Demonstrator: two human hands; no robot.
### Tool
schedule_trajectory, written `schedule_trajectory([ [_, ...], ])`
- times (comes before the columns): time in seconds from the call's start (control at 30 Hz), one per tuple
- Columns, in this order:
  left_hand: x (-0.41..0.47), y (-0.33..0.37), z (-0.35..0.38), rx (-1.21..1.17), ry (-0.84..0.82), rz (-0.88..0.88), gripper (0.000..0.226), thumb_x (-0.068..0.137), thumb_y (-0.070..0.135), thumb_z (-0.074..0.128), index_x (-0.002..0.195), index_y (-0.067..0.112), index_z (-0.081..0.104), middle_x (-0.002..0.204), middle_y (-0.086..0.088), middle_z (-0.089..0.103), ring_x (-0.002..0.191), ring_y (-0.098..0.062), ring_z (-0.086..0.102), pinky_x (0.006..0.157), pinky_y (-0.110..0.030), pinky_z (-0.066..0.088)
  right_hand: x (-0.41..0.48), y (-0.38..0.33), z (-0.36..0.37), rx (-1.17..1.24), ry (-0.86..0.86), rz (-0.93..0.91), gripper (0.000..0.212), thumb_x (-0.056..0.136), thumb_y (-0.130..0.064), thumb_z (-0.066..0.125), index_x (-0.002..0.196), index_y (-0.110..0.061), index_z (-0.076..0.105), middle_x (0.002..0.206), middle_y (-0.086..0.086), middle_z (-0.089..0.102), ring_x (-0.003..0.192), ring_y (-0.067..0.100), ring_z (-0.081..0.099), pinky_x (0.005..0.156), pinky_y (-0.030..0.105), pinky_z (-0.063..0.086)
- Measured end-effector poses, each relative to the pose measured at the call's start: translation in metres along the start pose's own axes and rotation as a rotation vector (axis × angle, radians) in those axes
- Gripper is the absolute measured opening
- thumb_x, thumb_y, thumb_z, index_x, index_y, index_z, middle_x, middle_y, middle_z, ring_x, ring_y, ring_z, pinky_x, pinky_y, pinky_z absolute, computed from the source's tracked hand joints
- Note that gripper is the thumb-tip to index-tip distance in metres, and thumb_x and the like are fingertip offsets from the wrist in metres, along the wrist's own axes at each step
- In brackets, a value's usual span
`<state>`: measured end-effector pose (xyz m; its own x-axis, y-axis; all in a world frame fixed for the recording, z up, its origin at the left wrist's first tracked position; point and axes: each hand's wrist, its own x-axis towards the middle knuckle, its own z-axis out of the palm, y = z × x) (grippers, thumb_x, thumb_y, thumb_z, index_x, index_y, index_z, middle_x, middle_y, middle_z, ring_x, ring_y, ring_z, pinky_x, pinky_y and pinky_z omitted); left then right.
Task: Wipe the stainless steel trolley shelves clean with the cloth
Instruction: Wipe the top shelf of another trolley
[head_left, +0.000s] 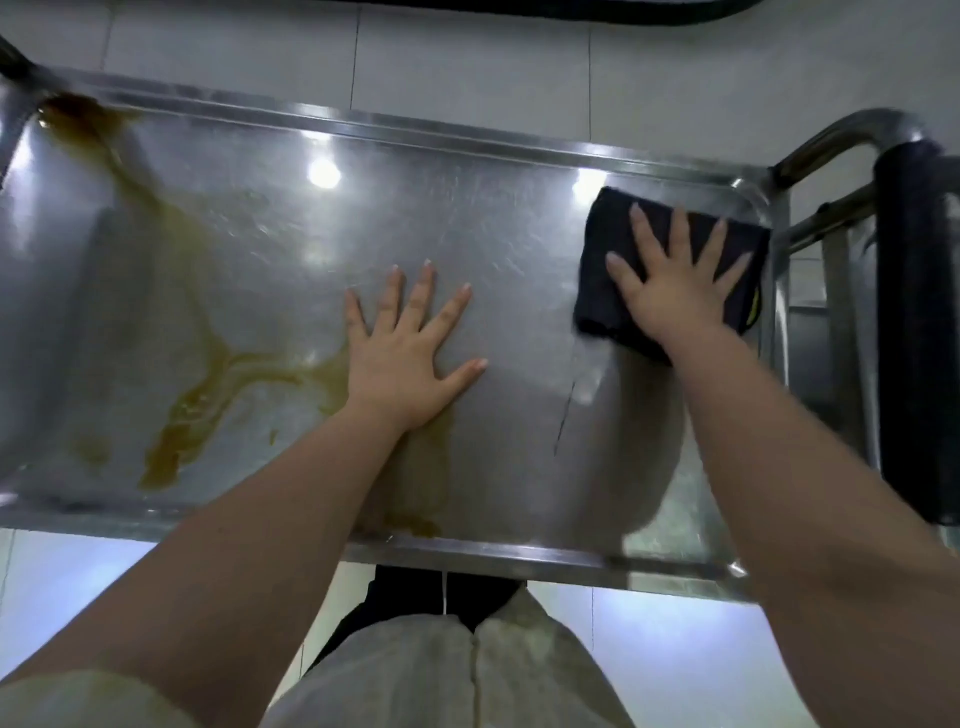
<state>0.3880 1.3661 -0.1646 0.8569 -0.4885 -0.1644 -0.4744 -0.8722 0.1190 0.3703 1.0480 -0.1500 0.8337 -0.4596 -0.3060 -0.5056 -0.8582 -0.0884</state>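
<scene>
The top shelf (467, 208) of the stainless steel trolley fills most of the view, seen from above, its raised rim running along the far and near edges. The right hand (675, 291) lies flat on a dark folded cloth (608, 291), fingers straight and spread, pressing it against the metal at the shelf's far right corner, just beside the rim. The left hand (410, 353) rests palm-down on the bare steel near the middle of the shelf, fingers splayed and holding nothing, well apart from the cloth. A brown-yellow stain (208, 374) runs from the far left corner down across the left half of the shelf and spreads in streaks toward the near edge (some of it reaches under the left forearm). At the right end stands the trolley's handle (914, 312), with a black grip, above the tubular frame. Pale floor tiles (467, 62) show beyond the far rim
</scene>
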Motion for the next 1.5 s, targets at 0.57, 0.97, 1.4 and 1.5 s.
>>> schedule_trajectory([
  [0.57, -0.004, 0.005, -0.002, 0.002, 0.037, -0.003, 0.08, 0.084, 0.084, 0.013, 0.152, 0.049, -0.007, 0.165, 0.006, -0.006, 0.151, -0.026, -0.002, 0.115, -0.064, -0.002, -0.145, 0.019, 0.03, -0.075, -0.029, -0.149, 0.067, 0.086, -0.077, 0.013, 0.146, -0.056, -0.006, 0.165, -0.005, 0.001, 0.148, 0.04, -0.007, 0.114, 0.066, -0.006],
  [0.97, -0.002, 0.002, 0.003, -0.012, 0.045, -0.015, 0.081, 0.082, 0.087, 0.011, 0.151, 0.05, -0.01, 0.165, 0.007, -0.007, 0.152, -0.023, -0.006, 0.116, -0.062, -0.005, -0.063, 0.045, 0.007, -0.068, 0.022, -0.047, 0.07, 0.089, -0.073, 0.011, 0.153, -0.046, 0.002, 0.165, 0.001, 0.003, 0.148, 0.041, -0.001, 0.116, 0.064, 0.001],
  [1.4, -0.003, 0.002, 0.001, -0.029, 0.015, 0.005, 0.081, 0.083, 0.085, 0.011, 0.153, 0.048, -0.007, 0.165, 0.007, -0.008, 0.151, -0.024, -0.008, 0.115, -0.063, -0.006, -0.045, 0.042, 0.001, -0.079, 0.02, -0.056, 0.07, 0.084, -0.078, 0.006, 0.149, -0.053, -0.004, 0.165, -0.002, 0.001, 0.148, 0.04, -0.006, 0.115, 0.065, -0.004],
  [1.5, -0.002, 0.001, 0.003, -0.025, 0.033, -0.001, 0.078, 0.086, 0.082, 0.013, 0.153, 0.047, -0.005, 0.165, 0.007, -0.006, 0.151, -0.024, -0.006, 0.115, -0.063, -0.005, 0.035, -0.002, -0.013, -0.058, 0.017, 0.021, 0.069, 0.086, -0.078, 0.009, 0.149, -0.054, -0.004, 0.165, -0.005, -0.006, 0.148, 0.041, -0.01, 0.112, 0.068, -0.008],
])
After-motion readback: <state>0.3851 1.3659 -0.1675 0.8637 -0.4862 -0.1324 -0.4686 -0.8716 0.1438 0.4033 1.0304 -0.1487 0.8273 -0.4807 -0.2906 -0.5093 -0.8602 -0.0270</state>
